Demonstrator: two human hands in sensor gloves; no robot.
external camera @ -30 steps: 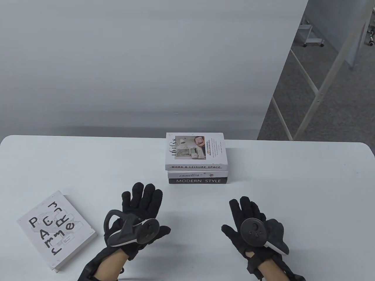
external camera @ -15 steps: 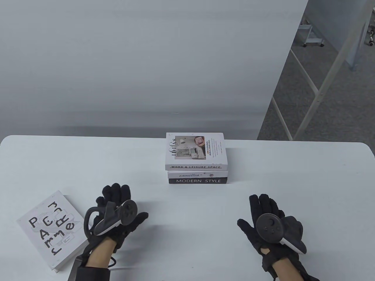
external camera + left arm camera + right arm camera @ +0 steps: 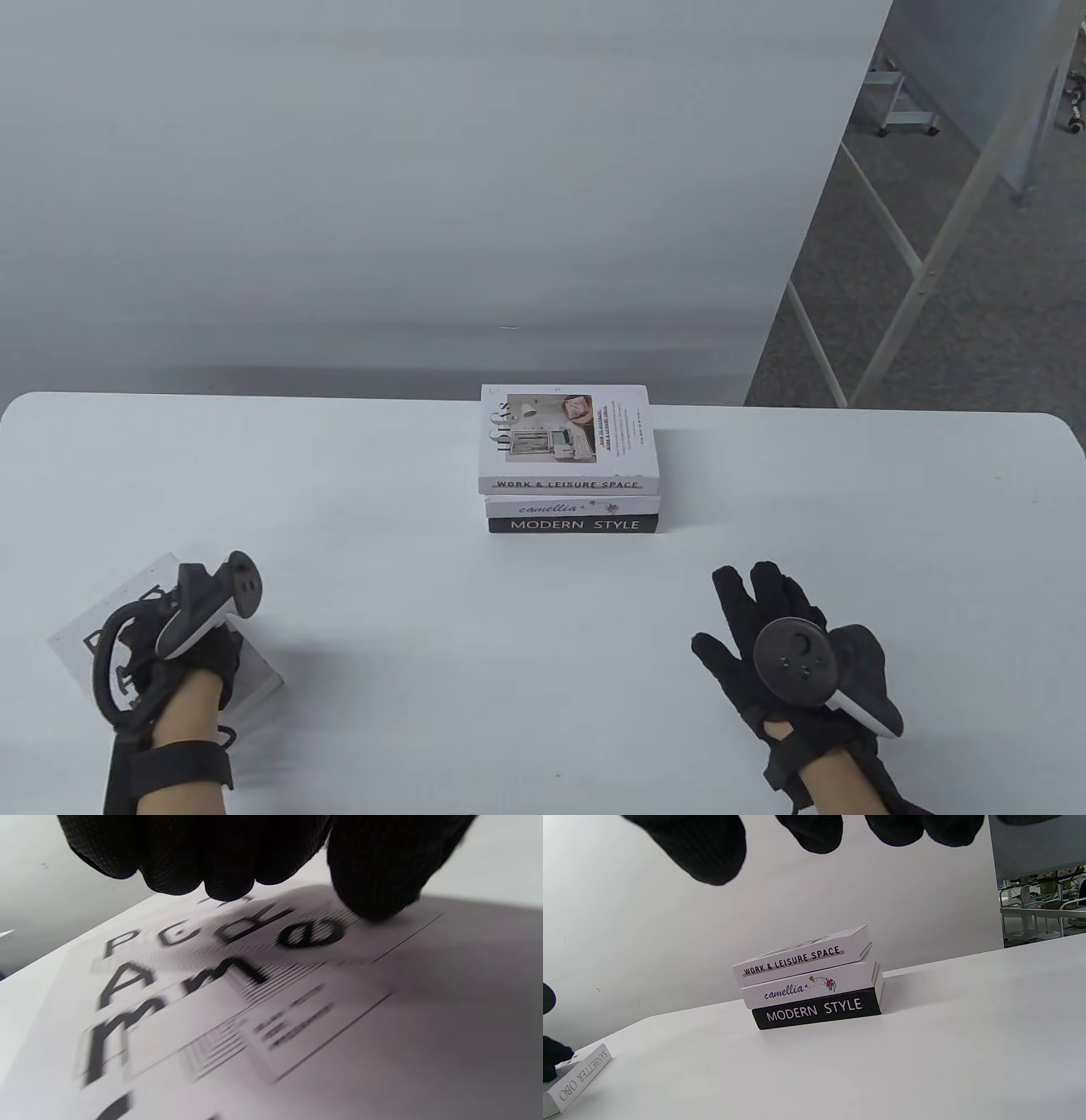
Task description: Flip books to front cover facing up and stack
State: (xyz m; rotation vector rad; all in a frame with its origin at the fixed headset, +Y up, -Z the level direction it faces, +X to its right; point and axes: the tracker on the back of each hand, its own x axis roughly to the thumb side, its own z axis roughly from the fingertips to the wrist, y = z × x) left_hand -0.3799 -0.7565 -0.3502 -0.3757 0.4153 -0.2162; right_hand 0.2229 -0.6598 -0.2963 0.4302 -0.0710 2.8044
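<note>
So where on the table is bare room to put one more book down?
Bare table lies between the left hand and the right hand, in front of the stack of three books. Both sides of the stack are bare too. The near-left corner is crowded: the left hand is over the lettered book.

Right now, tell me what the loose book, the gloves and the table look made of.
Loose book: paper or card cover, matte white with printed black letters, no glare.
Gloves, seen on the left hand and right hand: black knit fabric, with the weave visible in the left wrist view.
Table: smooth white top, probably laminate; it shows soft shadows and faint sheen.
</note>
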